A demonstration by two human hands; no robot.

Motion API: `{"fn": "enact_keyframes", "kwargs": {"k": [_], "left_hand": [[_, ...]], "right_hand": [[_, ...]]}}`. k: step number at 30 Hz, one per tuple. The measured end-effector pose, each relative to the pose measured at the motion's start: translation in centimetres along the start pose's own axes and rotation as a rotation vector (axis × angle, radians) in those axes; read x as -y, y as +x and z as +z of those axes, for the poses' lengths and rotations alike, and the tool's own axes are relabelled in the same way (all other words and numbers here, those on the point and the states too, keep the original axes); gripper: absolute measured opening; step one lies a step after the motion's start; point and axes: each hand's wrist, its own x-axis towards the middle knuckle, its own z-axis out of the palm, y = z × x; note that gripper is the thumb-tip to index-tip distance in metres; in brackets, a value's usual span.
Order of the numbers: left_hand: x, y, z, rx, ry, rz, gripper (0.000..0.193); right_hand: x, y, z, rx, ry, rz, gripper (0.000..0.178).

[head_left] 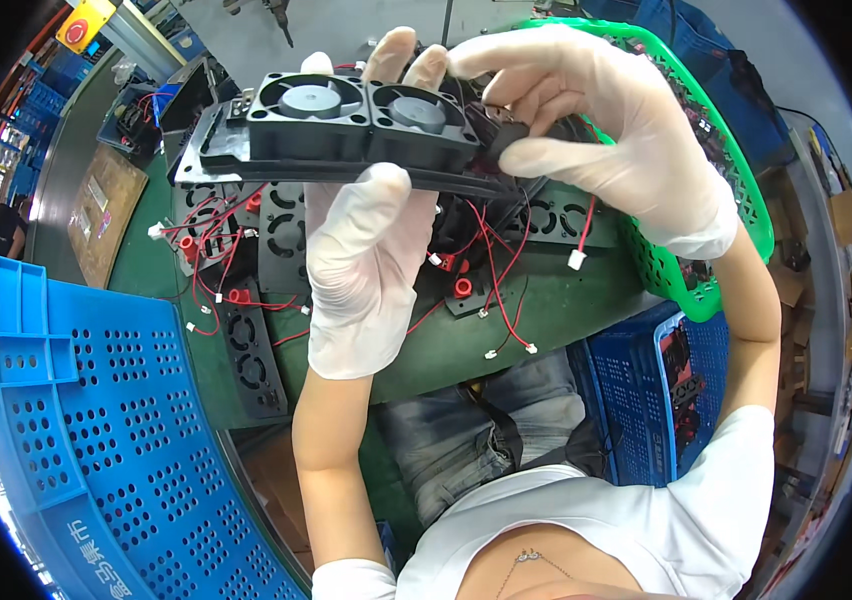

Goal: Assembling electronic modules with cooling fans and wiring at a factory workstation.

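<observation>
My left hand (pixel 361 255), in a white glove, grips a black fan assembly (pixel 346 155) from below, thumb on its near side and fingers behind. Two square cooling fans (pixel 308 100) sit side by side on its long black plate, facing up. At the right end of the assembly, my gloved right hand (pixel 621 130) pinches a small dark piece (pixel 508 140) between thumb and fingers. What that piece is, and whether it is joined to the plate, I cannot tell. A white connector (pixel 576 259) on red and black wires hangs below the right hand.
On the green table (pixel 566 300) lie several black vented panels (pixel 284 240) with red-and-black wires. A green basket (pixel 746 200) of parts stands at the right, a blue crate (pixel 631 390) below it. Another blue crate (pixel 136 400) fills the left. A wooden board (pixel 111 215) lies far left.
</observation>
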Motion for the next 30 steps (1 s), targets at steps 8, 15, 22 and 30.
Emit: {"fn": "enact_keyframes", "kwargs": {"k": [8,15,22,30], "left_hand": [[0.6,-0.1,-0.1,-0.038,-0.165,0.025,0.062],[0.6,-0.3,0.2,-0.111,-0.208,0.015,0.057],[0.6,-0.3,-0.2,-0.095,-0.108,0.092,0.052],[0.9,-0.2,-0.3,-0.152,-0.016,0.042,0.056]], "right_hand": [[-0.8,-0.7,0.3,-0.057,0.226,0.19,0.026],[-1.0,-0.9,1.0,-0.134,0.379,0.22,0.023],[-1.1,-0.9,1.5,-0.037,0.36,0.192,0.016],[-1.6,-0.7,1.1,-0.099,-0.016,-0.141,0.023]]}}
